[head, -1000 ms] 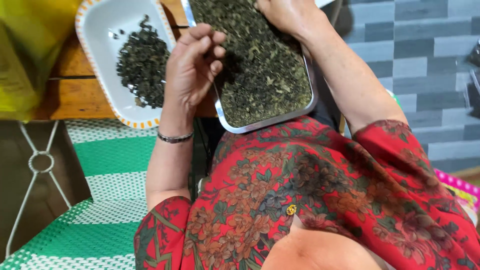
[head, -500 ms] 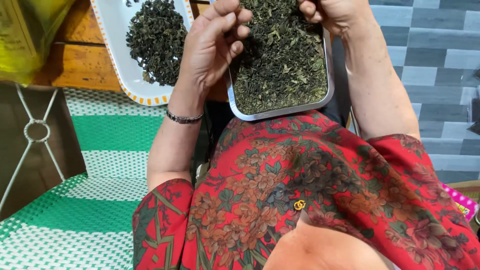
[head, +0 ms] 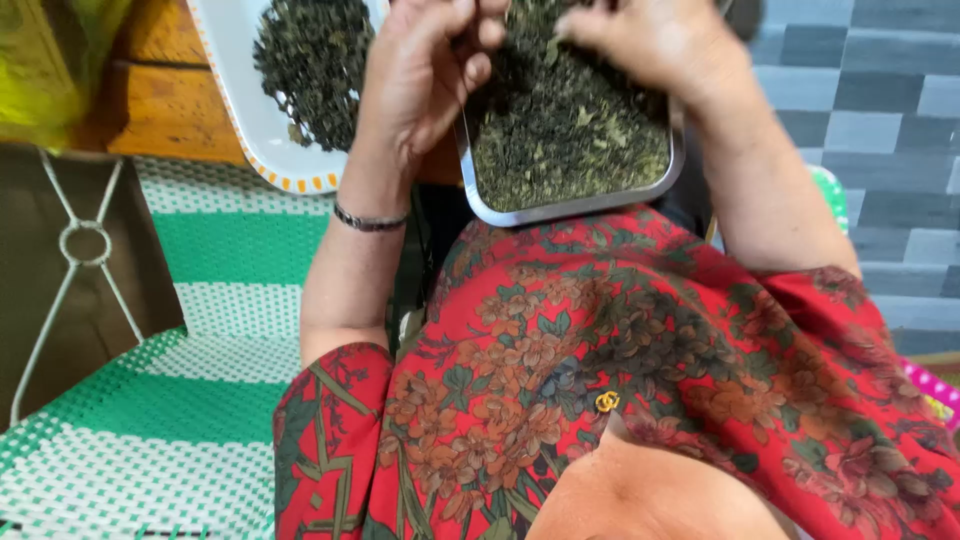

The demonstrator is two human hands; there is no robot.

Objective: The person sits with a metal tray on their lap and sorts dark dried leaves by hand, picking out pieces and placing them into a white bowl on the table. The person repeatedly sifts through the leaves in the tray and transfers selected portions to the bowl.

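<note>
Two hands: both work over one metal tray of dried leaves.
Left hand: raised over the left edge of the metal tray; fingers curled inward with tips drawn together near the top of the view; the grip looks pinched shut, but whether any leaves sit between the fingertips cannot be told.
Right hand: lies on the dried leaves at the far end of the tray; fingers bent down into the leaves; the grip is partly cut off by the top edge, so open or closed cannot be told.
Metal tray: rectangular, shiny rim, rounded corners; rests at the person's lap, just above the red flowered blouse.
Dried leaves: dark green, loose, filling the tray nearly to the rim.
White tray: left of the metal tray, apart from it; white with an orange dashed rim; carries a smaller, darker heap of leaves.
Surface: wooden bench under the white tray.
Bracelet: thin dark band on the left wrist.
Chair seat: woven green and white strips, lower left.
Floor: grey tiles, right side.
</note>
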